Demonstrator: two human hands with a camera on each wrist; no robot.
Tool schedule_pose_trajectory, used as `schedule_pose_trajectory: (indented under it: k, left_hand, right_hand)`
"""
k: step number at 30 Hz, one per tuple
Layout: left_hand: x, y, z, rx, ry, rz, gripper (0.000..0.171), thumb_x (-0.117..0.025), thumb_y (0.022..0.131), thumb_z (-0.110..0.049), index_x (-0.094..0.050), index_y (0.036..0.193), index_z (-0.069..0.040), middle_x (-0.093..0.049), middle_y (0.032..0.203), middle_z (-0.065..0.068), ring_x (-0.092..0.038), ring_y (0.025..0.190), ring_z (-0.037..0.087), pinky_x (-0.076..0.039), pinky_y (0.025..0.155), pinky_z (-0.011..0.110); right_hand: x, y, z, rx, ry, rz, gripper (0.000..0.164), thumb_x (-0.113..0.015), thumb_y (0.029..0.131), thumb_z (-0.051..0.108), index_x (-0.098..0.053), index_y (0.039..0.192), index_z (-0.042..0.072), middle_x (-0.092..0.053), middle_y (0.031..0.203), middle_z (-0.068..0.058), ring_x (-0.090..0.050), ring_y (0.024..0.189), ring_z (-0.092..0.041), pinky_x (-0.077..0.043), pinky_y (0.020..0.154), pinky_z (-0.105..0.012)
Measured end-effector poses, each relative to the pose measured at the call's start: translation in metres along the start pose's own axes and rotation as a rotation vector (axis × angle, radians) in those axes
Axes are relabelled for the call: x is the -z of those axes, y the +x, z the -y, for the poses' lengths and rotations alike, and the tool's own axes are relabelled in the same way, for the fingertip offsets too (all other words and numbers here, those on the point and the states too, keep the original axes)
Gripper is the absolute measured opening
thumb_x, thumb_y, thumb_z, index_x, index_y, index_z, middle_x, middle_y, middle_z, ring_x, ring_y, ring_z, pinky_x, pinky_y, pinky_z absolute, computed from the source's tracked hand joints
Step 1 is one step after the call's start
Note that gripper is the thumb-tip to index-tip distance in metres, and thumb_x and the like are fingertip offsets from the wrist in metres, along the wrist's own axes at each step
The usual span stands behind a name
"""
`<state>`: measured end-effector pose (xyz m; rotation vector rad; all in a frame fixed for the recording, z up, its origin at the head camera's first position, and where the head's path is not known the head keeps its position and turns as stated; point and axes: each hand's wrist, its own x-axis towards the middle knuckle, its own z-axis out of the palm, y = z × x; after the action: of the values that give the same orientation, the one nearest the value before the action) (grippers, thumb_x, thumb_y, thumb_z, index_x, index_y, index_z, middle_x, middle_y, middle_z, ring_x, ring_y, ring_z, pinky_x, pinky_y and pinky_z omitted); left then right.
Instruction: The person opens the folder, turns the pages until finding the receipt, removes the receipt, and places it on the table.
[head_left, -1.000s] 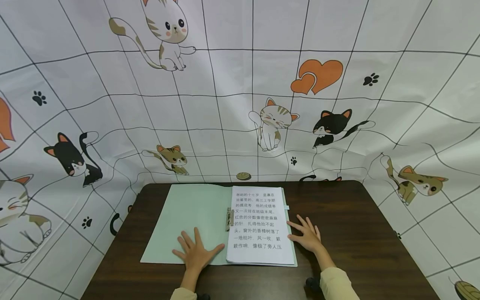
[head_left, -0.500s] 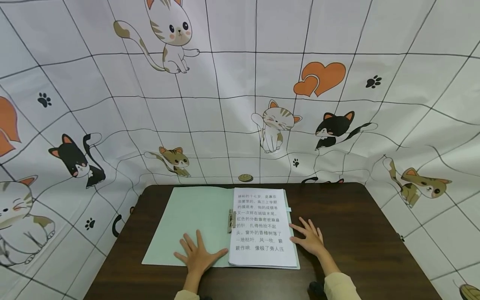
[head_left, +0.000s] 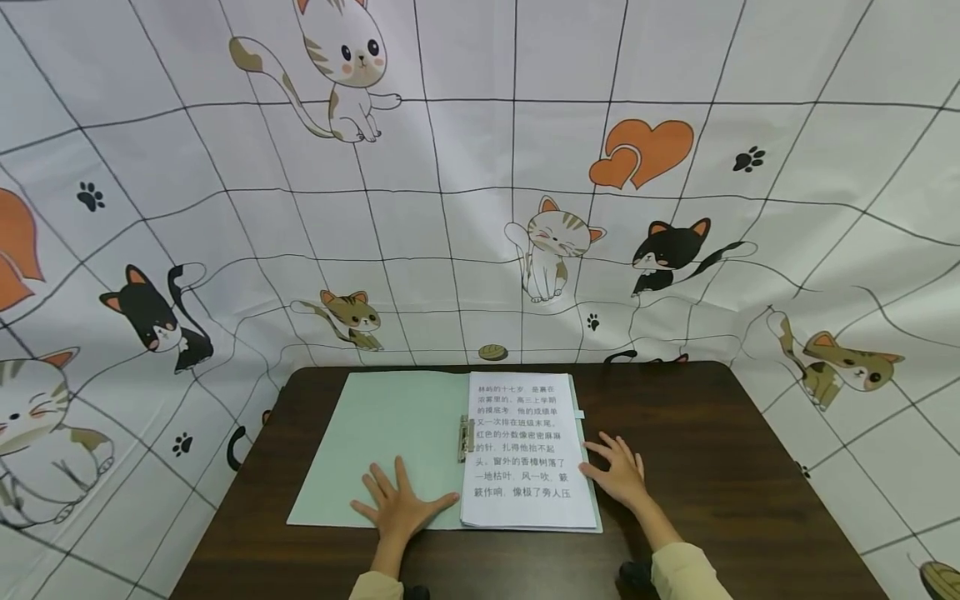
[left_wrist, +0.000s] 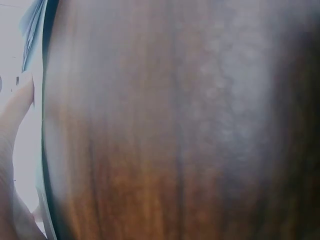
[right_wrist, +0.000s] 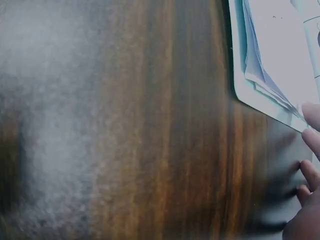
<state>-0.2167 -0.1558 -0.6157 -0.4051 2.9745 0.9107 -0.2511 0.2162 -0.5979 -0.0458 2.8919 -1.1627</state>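
Observation:
A pale green folder [head_left: 397,433] lies spread on the table, with a metal clip [head_left: 466,439] at its spine. On its right half sits a stack of white printed sheets [head_left: 517,508]. My left hand [head_left: 401,508] rests with spread fingers on the lower part of the bare left cover, thumb pointing toward the sheets. At the right edge of the stack is my right hand [head_left: 618,477], thumb and index fingertips touching the edge of the paper, other fingers extended. In the right wrist view several sheet edges [right_wrist: 260,75] show slightly fanned at the folder's corner.
The dark brown wooden table [head_left: 720,483] extends around the folder. A white cloth [head_left: 450,225] with grid lines and cartoon cats hangs behind and at both sides. A small pale tab [head_left: 579,414] sticks out from the folder's right edge.
My right thumb has shifted slightly at the edge of the sheets. The left hand stays flat on the cover; the head view has moved a little.

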Motion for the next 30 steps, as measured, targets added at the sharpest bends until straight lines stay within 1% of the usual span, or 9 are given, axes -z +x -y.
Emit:
schedule_pose_trajectory:
  k: [2,4,6,8,11,16,20,25,30]
  left_hand:
    - [0.002,-0.001,-0.001,0.004,-0.005,0.001,0.137,-0.079,0.058,-0.071,-0.013,0.155,-0.001,0.007,0.156,0.039,0.010,0.144,0.059,0.015,0.100,0.081]
    - [0.003,-0.001,-0.002,0.004,-0.009,-0.003,0.137,-0.080,0.058,-0.070,-0.014,0.155,0.000,0.007,0.156,0.040,0.010,0.143,0.059,0.015,0.100,0.081]
    - [0.004,-0.002,-0.003,0.001,-0.013,-0.012,0.136,-0.081,0.058,-0.069,-0.015,0.155,0.000,0.006,0.156,0.040,0.009,0.143,0.060,0.015,0.100,0.081]
    - [0.004,-0.003,-0.005,0.000,-0.013,-0.020,0.135,-0.081,0.058,-0.069,-0.015,0.155,0.000,0.005,0.156,0.040,0.009,0.144,0.059,0.014,0.101,0.081]
    - [0.003,-0.003,-0.005,-0.004,-0.019,-0.036,0.135,-0.082,0.057,-0.067,-0.017,0.154,0.000,0.004,0.156,0.040,0.007,0.144,0.060,0.013,0.101,0.081]
    - [0.002,-0.004,-0.005,-0.005,-0.018,-0.044,0.135,-0.083,0.057,-0.066,-0.017,0.154,0.000,0.003,0.156,0.040,0.006,0.144,0.060,0.012,0.101,0.081]
    - [0.002,-0.004,-0.006,-0.006,-0.016,-0.044,0.134,-0.083,0.058,-0.065,-0.017,0.154,0.000,0.002,0.156,0.040,0.006,0.144,0.060,0.013,0.101,0.081]
    - [0.002,-0.004,-0.005,-0.003,-0.004,-0.041,0.135,-0.083,0.057,-0.066,-0.017,0.154,0.000,0.003,0.156,0.040,0.006,0.144,0.060,0.012,0.101,0.081]
    - [0.001,-0.003,-0.004,0.003,0.011,-0.036,0.136,-0.082,0.057,-0.069,-0.016,0.155,-0.001,0.003,0.156,0.040,0.006,0.144,0.059,0.012,0.101,0.081]
  right_hand:
    - [-0.002,0.004,0.000,0.007,-0.012,-0.061,0.046,-0.067,0.088,0.029,-0.063,0.129,0.006,-0.045,0.147,-0.024,-0.032,0.140,-0.048,-0.013,0.111,-0.071]
    - [-0.003,0.008,0.001,-0.004,-0.011,-0.104,0.045,-0.067,0.089,0.027,-0.062,0.129,0.006,-0.051,0.142,-0.024,-0.041,0.135,-0.047,-0.024,0.110,-0.068]
    - [-0.004,0.013,0.001,-0.018,0.009,-0.130,0.046,-0.066,0.090,0.025,-0.060,0.131,0.005,-0.053,0.140,-0.025,-0.045,0.132,-0.047,-0.031,0.108,-0.064]
    - [-0.005,0.018,0.003,-0.042,0.039,-0.128,0.048,-0.066,0.091,0.025,-0.057,0.134,0.005,-0.052,0.141,-0.025,-0.044,0.132,-0.047,-0.035,0.107,-0.062]
    - [-0.007,0.024,0.007,-0.042,0.072,-0.134,0.052,-0.067,0.091,0.025,-0.055,0.136,0.004,-0.050,0.143,-0.025,-0.043,0.134,-0.047,-0.036,0.107,-0.061]
    - [-0.012,0.035,0.016,-0.034,0.085,-0.147,0.057,-0.068,0.089,0.025,-0.051,0.139,0.003,-0.047,0.144,-0.026,-0.042,0.133,-0.048,-0.037,0.105,-0.062]
    - [-0.014,0.041,0.019,-0.067,0.086,-0.134,0.063,-0.069,0.089,0.026,-0.046,0.142,0.002,-0.047,0.143,-0.026,-0.041,0.133,-0.047,-0.036,0.106,-0.061]
    - [-0.016,0.047,0.022,-0.087,0.040,-0.107,0.072,-0.070,0.087,0.029,-0.040,0.145,-0.002,-0.052,0.136,-0.024,-0.043,0.128,-0.042,-0.039,0.102,-0.057]
    - [-0.017,0.052,0.026,-0.096,0.000,-0.077,0.078,-0.070,0.086,0.035,-0.037,0.146,-0.004,-0.050,0.137,-0.025,-0.039,0.129,-0.044,-0.038,0.102,-0.058]
